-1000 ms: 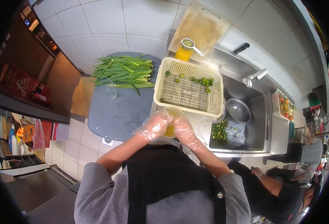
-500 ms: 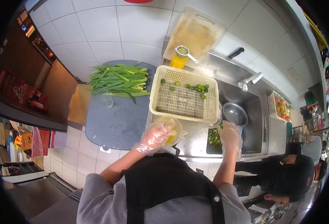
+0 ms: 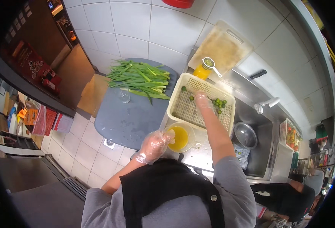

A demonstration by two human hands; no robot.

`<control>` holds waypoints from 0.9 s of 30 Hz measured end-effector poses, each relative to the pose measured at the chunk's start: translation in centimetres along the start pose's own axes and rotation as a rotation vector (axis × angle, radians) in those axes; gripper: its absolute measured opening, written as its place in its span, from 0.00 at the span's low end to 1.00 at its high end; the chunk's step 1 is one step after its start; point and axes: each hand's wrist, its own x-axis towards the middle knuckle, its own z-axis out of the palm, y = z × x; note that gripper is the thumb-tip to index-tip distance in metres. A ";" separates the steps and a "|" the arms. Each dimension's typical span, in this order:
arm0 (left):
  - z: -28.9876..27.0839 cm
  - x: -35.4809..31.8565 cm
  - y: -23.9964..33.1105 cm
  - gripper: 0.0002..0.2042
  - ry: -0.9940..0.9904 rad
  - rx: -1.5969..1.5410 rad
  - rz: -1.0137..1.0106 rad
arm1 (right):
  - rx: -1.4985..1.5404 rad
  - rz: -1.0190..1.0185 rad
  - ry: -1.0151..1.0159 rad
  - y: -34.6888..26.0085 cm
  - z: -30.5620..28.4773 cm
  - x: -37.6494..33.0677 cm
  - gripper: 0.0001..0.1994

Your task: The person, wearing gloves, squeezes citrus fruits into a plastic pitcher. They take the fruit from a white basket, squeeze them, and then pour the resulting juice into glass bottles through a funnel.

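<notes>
My left hand point(image 3: 155, 144), in a clear plastic glove, is closed at the left rim of a bowl of yellow juice point(image 3: 180, 138). What its curled fingers hold is hidden. My right hand point(image 3: 203, 101), also gloved, reaches down into a cream perforated crate point(image 3: 173, 108). Its fingers are pressed together near the crate floor, and whatever is under them is hidden. Small green citrus fruits point(image 3: 219, 102) cluster right of this hand. Two more, including a green citrus fruit point(image 3: 184, 88), lie to its left.
Green leafy stalks point(image 3: 139, 78) and a clear glass point(image 3: 124, 96) sit on a grey table point(image 3: 118, 121). Behind the crate are a jar of orange liquid with a strainer point(image 3: 202, 70) and a cutting board point(image 3: 222, 45). A metal bowl point(image 3: 245, 135) stands in the sink point(image 3: 259, 159).
My right hand has moved from above the sink, up and left into the crate. My left hand has shifted off the juice bowl's top to its left rim. The view has turned slightly.
</notes>
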 end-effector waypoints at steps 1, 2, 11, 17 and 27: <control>-0.2 0.5 0.5 0.08 0.017 0.057 0.080 | -0.002 0.018 0.004 1.8 0.8 -0.1 0.15; -0.1 1.1 0.8 0.07 0.028 0.110 0.164 | 0.051 0.055 -0.001 4.0 1.5 -0.5 0.15; 0.3 4.1 0.0 0.09 0.032 0.142 0.111 | 0.541 -0.214 0.111 -0.5 -9.0 -16.0 0.19; 2.5 5.7 0.9 0.12 -0.201 -0.331 -0.180 | 0.594 -0.316 0.105 -5.6 -6.9 -22.7 0.18; 3.3 5.5 -0.4 0.10 -0.150 -0.109 -0.180 | 0.770 -0.199 0.279 -6.7 1.1 -21.8 0.07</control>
